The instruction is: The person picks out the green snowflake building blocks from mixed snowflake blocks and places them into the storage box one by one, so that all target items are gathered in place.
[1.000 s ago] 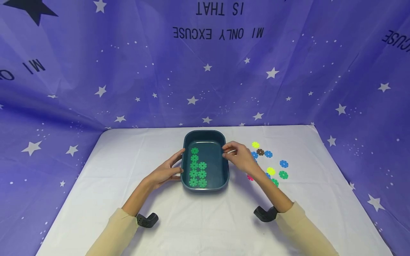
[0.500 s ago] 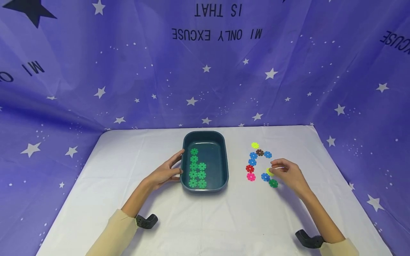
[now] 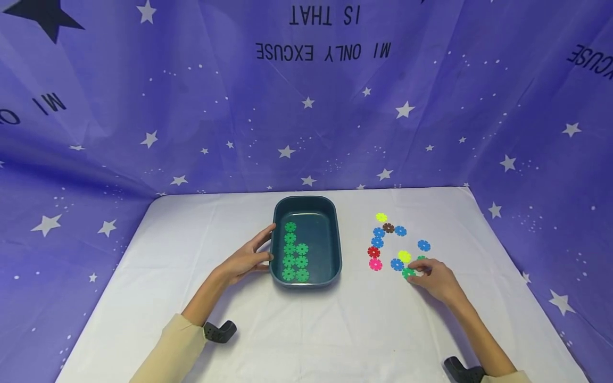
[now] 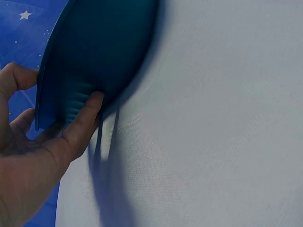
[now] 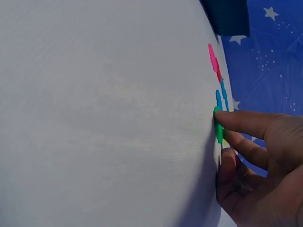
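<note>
My left hand (image 3: 246, 260) rests spread fingertips against the left outer wall of a dark teal tray (image 3: 339, 250), seen close up in the left wrist view. Inside the tray, green snowflake discs (image 3: 301, 261) lie flat in two columns along the left. On the right, my right hand (image 3: 438, 279) has thumb and fingertips at the edges of a green snowflake disc (image 3: 408, 273), pinching it at the cloth. That disc appears edge-on in the right wrist view, with the thumb (image 5: 236, 120) touching it. Another green disc (image 3: 421, 258) is partly hidden behind the fingers.
Loose snowflake discs lie around the right hand: yellow (image 3: 404, 256), blue (image 3: 397, 265), pink (image 3: 375, 264), red (image 3: 373, 252) and brown (image 3: 388, 228). A white cloth (image 3: 306, 330) covers the table. A purple starred curtain (image 3: 306, 133) stands behind it.
My right hand has left the tray's right rim, passed over the yellow disc and come down at the green disc. The left hand stays at the tray.
</note>
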A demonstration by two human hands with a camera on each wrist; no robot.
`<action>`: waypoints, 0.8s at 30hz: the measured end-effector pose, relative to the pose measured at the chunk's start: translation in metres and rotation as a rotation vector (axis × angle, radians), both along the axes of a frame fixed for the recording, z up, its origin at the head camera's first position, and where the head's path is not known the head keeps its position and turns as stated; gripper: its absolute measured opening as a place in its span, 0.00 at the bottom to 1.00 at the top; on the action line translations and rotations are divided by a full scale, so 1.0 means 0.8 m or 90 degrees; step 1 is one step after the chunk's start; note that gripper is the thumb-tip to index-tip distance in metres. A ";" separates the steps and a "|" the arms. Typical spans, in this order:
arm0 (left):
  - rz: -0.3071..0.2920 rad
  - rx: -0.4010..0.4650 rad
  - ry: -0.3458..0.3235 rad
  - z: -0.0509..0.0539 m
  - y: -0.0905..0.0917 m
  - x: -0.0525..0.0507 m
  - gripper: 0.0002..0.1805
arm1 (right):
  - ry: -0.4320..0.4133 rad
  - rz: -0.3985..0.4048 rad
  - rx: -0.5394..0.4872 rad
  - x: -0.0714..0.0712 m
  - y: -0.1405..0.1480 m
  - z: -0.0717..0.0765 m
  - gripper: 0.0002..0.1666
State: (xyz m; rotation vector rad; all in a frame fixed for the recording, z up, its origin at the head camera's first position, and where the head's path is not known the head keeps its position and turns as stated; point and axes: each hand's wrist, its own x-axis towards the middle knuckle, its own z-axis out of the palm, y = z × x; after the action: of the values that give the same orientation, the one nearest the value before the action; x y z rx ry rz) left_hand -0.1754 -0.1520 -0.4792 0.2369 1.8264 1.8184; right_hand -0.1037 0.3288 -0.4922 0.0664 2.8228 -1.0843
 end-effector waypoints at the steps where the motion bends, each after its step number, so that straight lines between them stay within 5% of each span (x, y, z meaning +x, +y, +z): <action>1: 0.000 0.001 0.000 0.000 0.000 0.000 0.48 | -0.001 0.004 0.006 -0.001 -0.001 0.000 0.19; 8: -0.008 0.007 0.001 -0.002 -0.001 0.000 0.48 | -0.047 0.018 -0.031 -0.011 -0.008 0.010 0.14; 13: -0.010 0.004 0.007 -0.001 -0.001 -0.001 0.48 | -0.070 0.028 -0.132 -0.025 -0.031 0.031 0.14; 24: -0.008 0.004 0.007 -0.001 -0.001 -0.001 0.48 | -0.111 0.049 -0.390 -0.082 -0.160 0.073 0.16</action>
State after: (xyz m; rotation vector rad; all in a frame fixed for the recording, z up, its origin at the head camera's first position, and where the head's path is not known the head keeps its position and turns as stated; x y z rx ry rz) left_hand -0.1760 -0.1529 -0.4803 0.2599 1.8226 1.8177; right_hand -0.1693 0.2011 -0.4337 -0.0048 2.2113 -1.7646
